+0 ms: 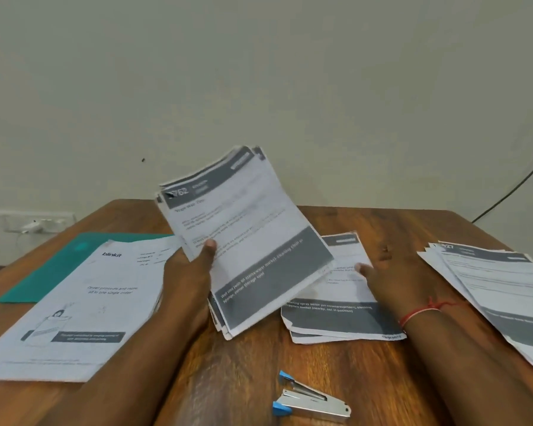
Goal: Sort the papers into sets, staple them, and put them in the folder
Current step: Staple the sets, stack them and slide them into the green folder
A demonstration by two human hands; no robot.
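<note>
My left hand point(191, 269) grips a stack of printed papers point(246, 238) and holds it tilted up above the table, thumb on the top sheet. My right hand point(388, 272) lies flat on a small pile of sheets point(339, 321) in the middle of the table, fingers straight. Another fanned pile of papers point(502, 290) lies at the right. A "blinkit" cover sheet point(83, 305) lies at the left, partly over a teal folder point(50, 272). A silver stapler with blue ends point(308, 401) sits near the front edge.
The wooden table point(253, 370) ends at a pale wall behind. A white socket strip with a plug point(34, 221) is on the wall at the left. A black cable point(511, 192) hangs at the right.
</note>
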